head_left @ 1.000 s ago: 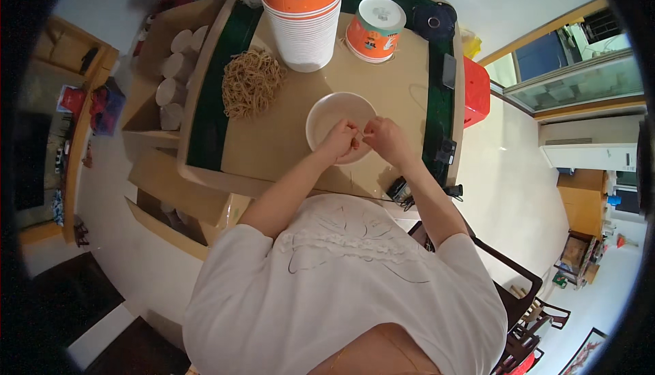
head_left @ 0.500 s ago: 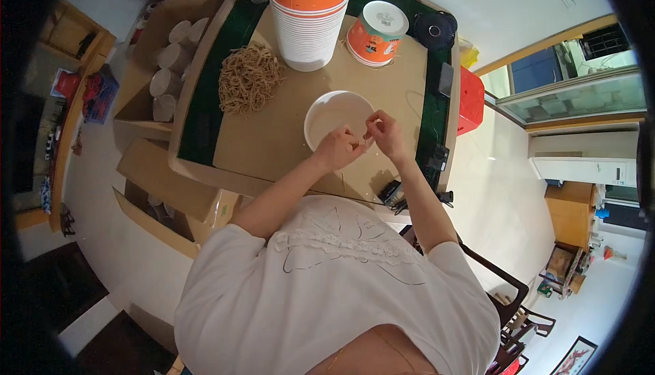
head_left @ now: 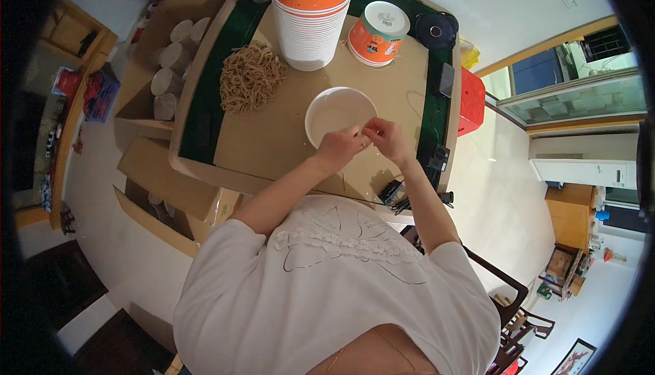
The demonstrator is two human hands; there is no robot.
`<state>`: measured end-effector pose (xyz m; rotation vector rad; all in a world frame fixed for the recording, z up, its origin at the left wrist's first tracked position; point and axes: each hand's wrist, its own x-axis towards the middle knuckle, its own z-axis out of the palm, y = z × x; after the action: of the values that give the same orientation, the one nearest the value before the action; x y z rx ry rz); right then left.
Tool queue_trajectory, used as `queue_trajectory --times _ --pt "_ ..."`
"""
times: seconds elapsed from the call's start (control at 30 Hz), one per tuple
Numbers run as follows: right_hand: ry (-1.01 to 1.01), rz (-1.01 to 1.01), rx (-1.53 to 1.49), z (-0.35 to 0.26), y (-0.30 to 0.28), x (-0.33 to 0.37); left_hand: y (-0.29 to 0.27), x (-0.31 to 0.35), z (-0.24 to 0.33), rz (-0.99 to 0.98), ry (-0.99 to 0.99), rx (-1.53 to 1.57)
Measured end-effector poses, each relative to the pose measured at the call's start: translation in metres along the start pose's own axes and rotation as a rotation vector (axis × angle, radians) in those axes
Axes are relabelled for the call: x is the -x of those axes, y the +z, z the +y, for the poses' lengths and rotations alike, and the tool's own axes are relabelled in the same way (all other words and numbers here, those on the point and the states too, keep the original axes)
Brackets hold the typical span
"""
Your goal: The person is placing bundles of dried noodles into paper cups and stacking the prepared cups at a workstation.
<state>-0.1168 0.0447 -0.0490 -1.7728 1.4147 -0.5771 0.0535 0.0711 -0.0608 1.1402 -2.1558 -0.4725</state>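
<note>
A white round paper bucket (head_left: 327, 90) stands mouth up on the cardboard-covered table, close in front of me. At its near right rim my left hand (head_left: 340, 148) is closed, fingertips pinched. My right hand (head_left: 389, 141) is closed too, its fingers meeting the left's there. Whatever they pinch is too small and too covered to make out. Beyond the bucket, to the left, lies a tangled heap of brown cords (head_left: 251, 78). Behind it rises a tall stack of nested orange-and-white paper buckets (head_left: 312, 37). One orange bucket (head_left: 377, 39) sits upside down at the back right, a cord by its base.
A cardboard box (head_left: 140, 106) of white paper tubs stands left of the table, and another open box (head_left: 170, 177) is nearer. Along the table's right side are a dark round device (head_left: 435, 31), a phone-like slab (head_left: 446, 80) and black adapters (head_left: 391, 191). A red stool (head_left: 471, 102) stands beyond.
My two hands have come closer together at the bucket's rim, the right one shifting slightly left and down. The bucket's far rim sits slightly farther away.
</note>
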Motion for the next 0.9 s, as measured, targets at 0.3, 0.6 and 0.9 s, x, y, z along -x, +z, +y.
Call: queue_trajectory --times 0.3,0.6,0.9 --pt "0.007 0.230 -0.145 -0.011 0.021 0.032 0.008 -0.006 -0.015 -0.221 -0.534 0.581" --pt "0.093 0.445 -0.333 -0.009 0.039 0.042 0.012 -0.015 -0.019 -0.178 -0.821 1.099" --pt "-0.025 0.570 -0.236 -0.017 0.044 0.042 0.019 -0.014 -0.025 -0.267 -0.964 1.364"
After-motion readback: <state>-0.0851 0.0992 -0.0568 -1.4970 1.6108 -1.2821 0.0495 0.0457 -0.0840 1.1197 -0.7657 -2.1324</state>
